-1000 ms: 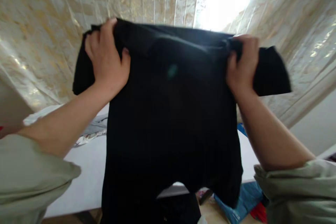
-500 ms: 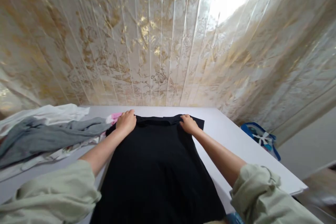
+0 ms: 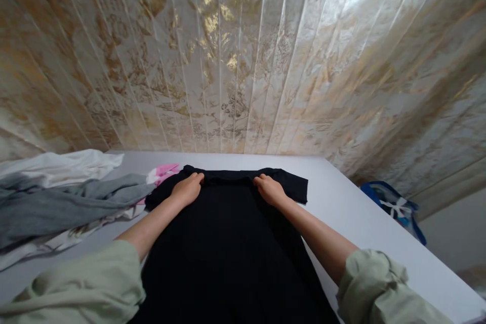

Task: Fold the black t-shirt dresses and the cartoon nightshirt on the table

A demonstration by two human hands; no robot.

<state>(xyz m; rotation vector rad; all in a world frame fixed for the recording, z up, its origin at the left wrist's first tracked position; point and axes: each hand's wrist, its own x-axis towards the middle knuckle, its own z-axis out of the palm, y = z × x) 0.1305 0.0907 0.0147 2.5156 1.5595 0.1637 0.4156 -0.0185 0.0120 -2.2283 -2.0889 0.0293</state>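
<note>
Garment: a black shirt (image 3: 228, 243) lies flat on the white tabletop (image 3: 360, 223), collar end away from the person, short sleeves spread to either side, and its lower part runs out of view at the bottom edge.
Feel: it looks soft, light and limp. It likely drapes and creases easily, won't hold a shape, and has nothing fragile about it.
Where to hold: the shoulders beside the collar, or the hem corners, look like the best places. A pinch in the middle would probably bunch it.
Left hand (image 3: 188, 188): it rests on the shirt's left shoulder with fingers bent toward the collar. I cannot tell whether they pinch cloth.
Right hand (image 3: 270, 190): it rests on the other shoulder, fingers curled the same way, and its grip is just as unclear.
Sleeves: pale green cuffs (image 3: 87, 283) are pushed up both forearms.
Left of shirt: a pink cloth (image 3: 165, 172) lies just beside it, with a grey garment (image 3: 56, 207) and a white cloth (image 3: 56, 167) heaped beyond.
Right, off the tabletop: a blue bag (image 3: 395, 207).
Behind: a gold-patterned curtain (image 3: 243, 61).
</note>
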